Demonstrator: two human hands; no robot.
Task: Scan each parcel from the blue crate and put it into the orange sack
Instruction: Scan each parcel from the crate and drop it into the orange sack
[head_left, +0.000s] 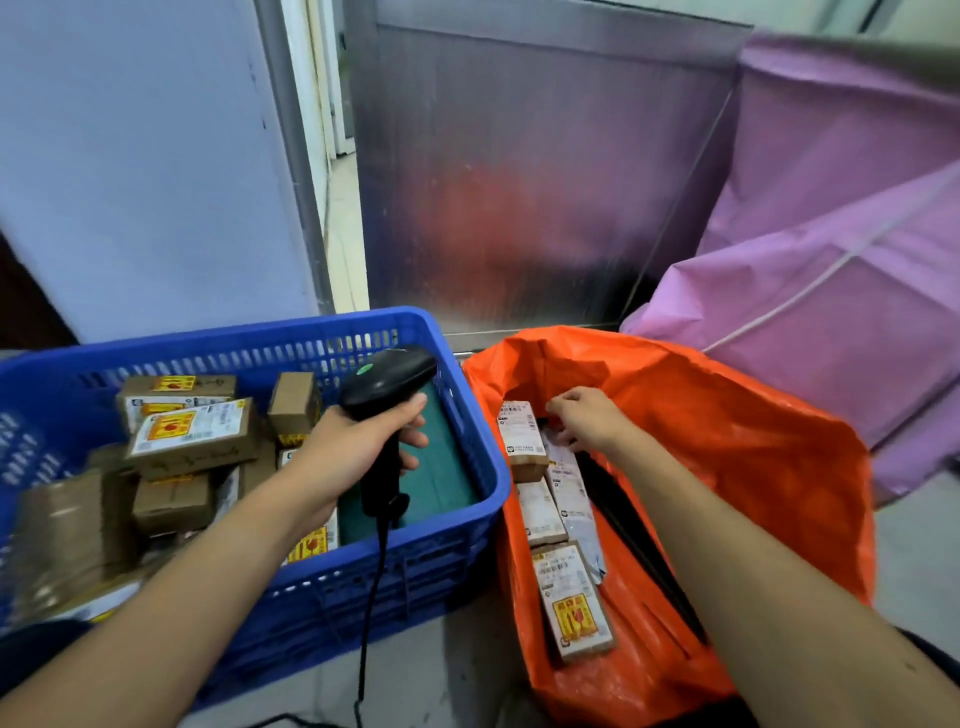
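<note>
In the orange sack (737, 415), a parcel (522, 436) lies beside the right hand (587, 421).

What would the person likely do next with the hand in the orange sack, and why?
Probably draw the right hand out of the orange sack and across to the blue crate for another parcel: many boxes lie there, and the left hand holds the scanner ready.

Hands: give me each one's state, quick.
Left hand: grips the black scanner.
Right hand: down in the orange sack, touching parcels; grip cannot be told.
</note>
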